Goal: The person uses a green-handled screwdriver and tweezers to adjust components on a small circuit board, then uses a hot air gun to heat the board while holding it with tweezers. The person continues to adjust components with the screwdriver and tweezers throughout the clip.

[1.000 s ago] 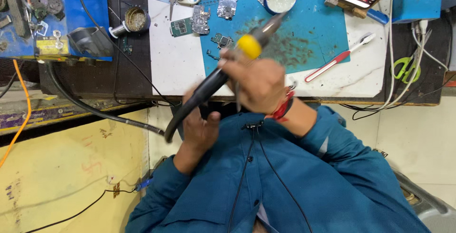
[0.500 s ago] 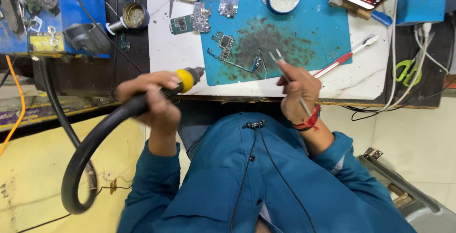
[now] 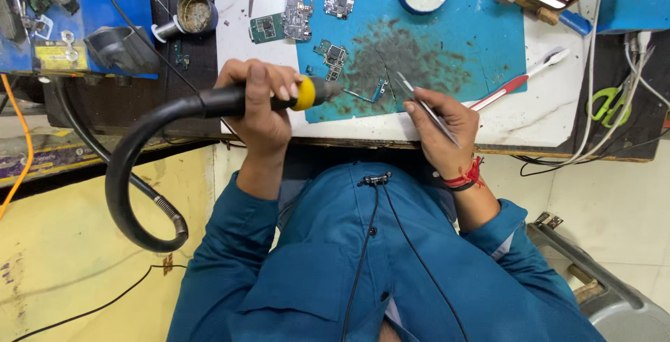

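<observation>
Left grip (image 3: 262, 101) closed fully round the black handle of a hot-air wand (image 3: 279, 98), fingers wrapped over the top just behind its yellow collar, metal nozzle sticking out beyond the grip toward the right. Thick black hose (image 3: 129, 167) trailing from the rear of that grip, looping down below the counter (image 3: 516, 122) edge. Right grip (image 3: 440, 122) pinched shut on slim metal tweezers (image 3: 412, 94), their tips reaching up and away from the grip over the soiled patch of the blue work mat (image 3: 460, 42). Small thin part (image 3: 363, 95) lying on the mat between nozzle and tweezer tips, near both; contact with either not discernible. Circuit boards (image 3: 296, 17) farther up the mat, well beyond the left grip. Red-and-white brush (image 3: 520, 80) just right of the right grip.
</observation>
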